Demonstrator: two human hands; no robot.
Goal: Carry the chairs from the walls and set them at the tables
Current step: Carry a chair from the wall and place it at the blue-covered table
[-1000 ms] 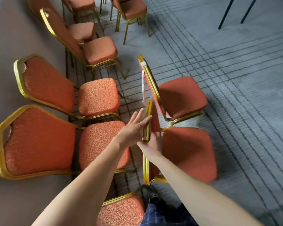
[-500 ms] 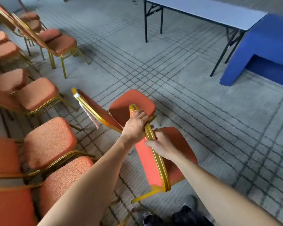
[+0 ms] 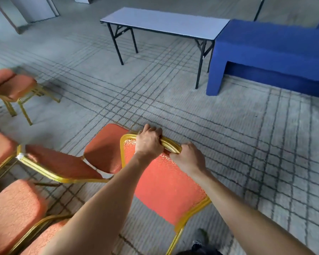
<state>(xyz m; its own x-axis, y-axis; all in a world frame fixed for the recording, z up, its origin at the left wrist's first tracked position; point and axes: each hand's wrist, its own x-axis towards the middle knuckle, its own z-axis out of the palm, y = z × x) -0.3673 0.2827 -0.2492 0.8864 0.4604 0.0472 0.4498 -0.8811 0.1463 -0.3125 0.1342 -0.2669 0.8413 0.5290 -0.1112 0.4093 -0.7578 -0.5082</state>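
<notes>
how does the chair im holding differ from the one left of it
The held chair's backrest top is gripped by the left hand and right hand; no hand holds the neighbouring chair. The neighbouring chair has white tape on one corner; the held chair shows none. Both: orange padding, gold frames.

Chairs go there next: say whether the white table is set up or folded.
Set up: the white table stands level on its unfolded black legs.

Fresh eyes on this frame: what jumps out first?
The left hand and right hand grip the gold top rail of an orange chair at centre foreground. Beyond it, a bare folding table stands at top centre, next to a blue-draped table at upper right. More orange chairs crowd the left edge.
</notes>
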